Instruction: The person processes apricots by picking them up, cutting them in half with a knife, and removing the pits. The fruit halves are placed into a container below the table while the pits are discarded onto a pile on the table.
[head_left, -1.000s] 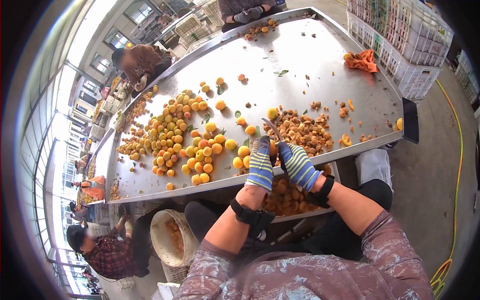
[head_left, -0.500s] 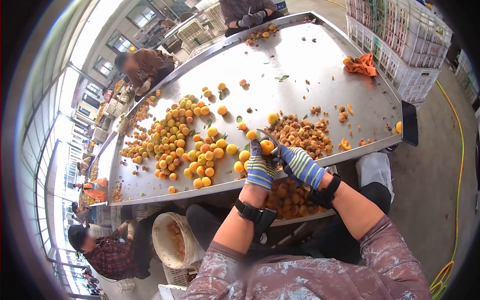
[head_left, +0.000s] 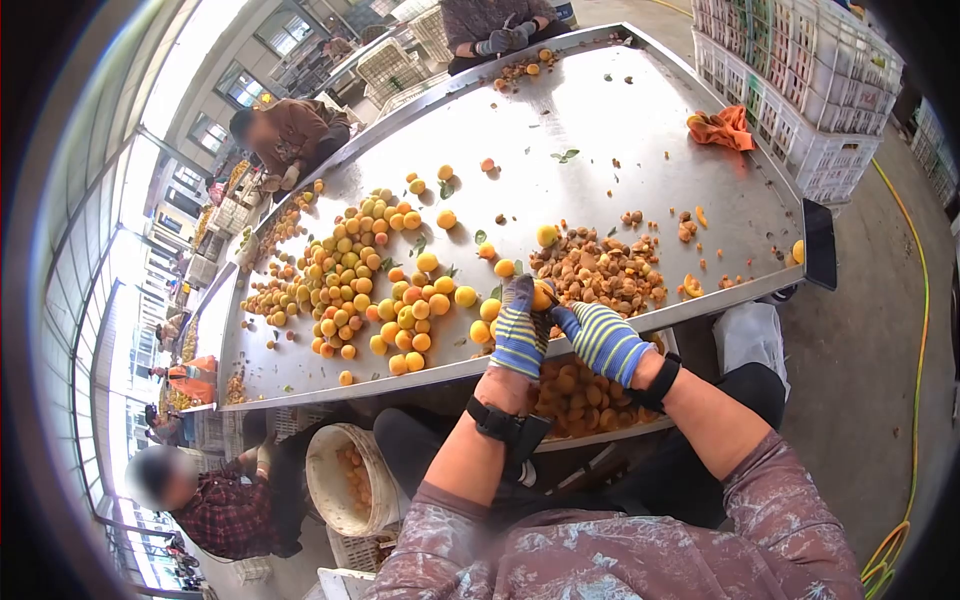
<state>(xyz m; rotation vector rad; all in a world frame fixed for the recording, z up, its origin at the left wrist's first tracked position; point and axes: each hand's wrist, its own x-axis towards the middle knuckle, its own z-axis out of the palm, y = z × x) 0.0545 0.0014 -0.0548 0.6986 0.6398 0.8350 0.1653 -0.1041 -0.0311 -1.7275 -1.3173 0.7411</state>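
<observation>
My left hand (head_left: 518,325), in a blue-and-yellow striped glove, is closed around an orange apricot (head_left: 542,296) above the near edge of the metal table (head_left: 620,130). Close against the fruit from the right is my right hand (head_left: 602,338), gloved alike, with fingers curled. The curved blade seen coming from it earlier is now hidden behind the fruit and fingers. Just beyond my hands lies a heap of brown apricot pits (head_left: 605,270). A large pile of whole apricots (head_left: 350,260) spreads to the left. Below the table edge sits a crate of apricot pieces (head_left: 585,400).
A whitish bucket (head_left: 330,480) with fruit pieces stands left of my legs. White crates (head_left: 800,80) are stacked at right, near an orange cloth (head_left: 722,130). A dark flat device (head_left: 820,246) is at the table's right corner. Co-workers sit at the far side and left.
The curved blade that arced over the apricot is no longer visible. My right hand has turned slightly and sits lower against the fruit; the left hand still holds it.
</observation>
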